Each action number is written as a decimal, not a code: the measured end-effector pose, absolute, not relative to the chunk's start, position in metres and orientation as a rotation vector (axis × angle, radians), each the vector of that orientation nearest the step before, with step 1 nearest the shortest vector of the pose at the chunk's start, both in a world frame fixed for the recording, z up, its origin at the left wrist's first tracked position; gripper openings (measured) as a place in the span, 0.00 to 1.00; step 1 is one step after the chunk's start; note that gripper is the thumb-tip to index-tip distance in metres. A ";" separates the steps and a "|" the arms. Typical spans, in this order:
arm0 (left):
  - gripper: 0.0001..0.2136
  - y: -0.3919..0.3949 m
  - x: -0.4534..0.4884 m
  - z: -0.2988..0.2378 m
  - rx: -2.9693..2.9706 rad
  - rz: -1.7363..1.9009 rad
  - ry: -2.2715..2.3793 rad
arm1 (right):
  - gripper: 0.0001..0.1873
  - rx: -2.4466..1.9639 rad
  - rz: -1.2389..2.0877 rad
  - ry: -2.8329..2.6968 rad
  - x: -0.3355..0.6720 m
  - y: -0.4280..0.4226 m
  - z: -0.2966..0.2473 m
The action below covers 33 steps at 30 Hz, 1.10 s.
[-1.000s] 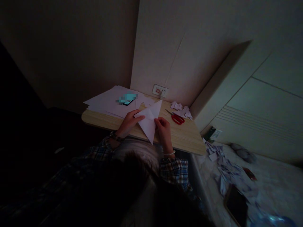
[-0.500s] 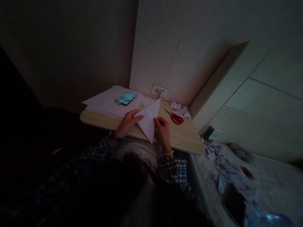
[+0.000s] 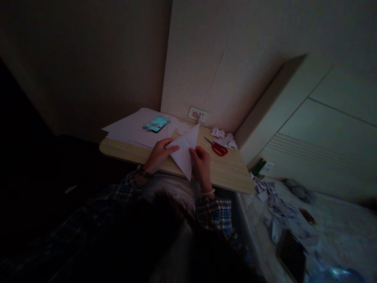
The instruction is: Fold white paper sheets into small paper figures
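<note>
A white sheet of paper (image 3: 185,154), folded into a triangle, is held between my two hands over the front of the wooden tabletop (image 3: 232,173). My left hand (image 3: 161,152) grips its left corner, thumb on top and fingers beneath. On the right edge, my right hand (image 3: 202,159) pinches the paper between thumb and fingers. Red-handled scissors (image 3: 219,149) lie to the right of my right hand. Beyond my left hand, a phone with a lit screen (image 3: 157,124) rests on a stack of white paper (image 3: 126,127).
Small folded paper pieces (image 3: 225,138) sit at the table's back right. A wall socket (image 3: 198,114) with a plug is behind the table. On the bed (image 3: 338,224) at right are more folded papers (image 3: 282,210), a dark tablet-like device (image 3: 291,255) and a grey bundle (image 3: 299,190).
My right hand has shifted slightly left along the paper's right edge. My left hand keeps its hold, and the paper has barely moved.
</note>
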<state>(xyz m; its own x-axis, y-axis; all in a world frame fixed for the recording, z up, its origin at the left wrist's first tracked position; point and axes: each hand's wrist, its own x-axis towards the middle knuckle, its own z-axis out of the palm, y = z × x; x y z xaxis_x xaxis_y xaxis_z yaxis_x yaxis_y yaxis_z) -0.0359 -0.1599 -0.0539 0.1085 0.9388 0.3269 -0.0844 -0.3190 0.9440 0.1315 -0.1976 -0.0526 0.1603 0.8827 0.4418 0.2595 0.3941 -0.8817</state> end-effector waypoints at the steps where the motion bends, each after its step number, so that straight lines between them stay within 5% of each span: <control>1: 0.17 -0.160 -0.036 -0.054 1.449 1.384 0.890 | 0.16 -1.134 0.605 -1.385 0.132 -0.197 -0.053; 33: 0.21 -0.165 -0.036 -0.048 1.496 1.286 0.913 | 0.15 -1.098 0.729 -1.381 0.132 -0.199 -0.051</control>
<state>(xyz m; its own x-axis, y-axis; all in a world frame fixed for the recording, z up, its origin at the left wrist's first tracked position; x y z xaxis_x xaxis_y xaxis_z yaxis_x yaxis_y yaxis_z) -0.0360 -0.1652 -0.0484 0.1754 0.9403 0.2918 -0.0343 -0.2904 0.9563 0.1316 -0.1988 -0.0514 0.1091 0.9143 0.3899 0.1939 0.3652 -0.9105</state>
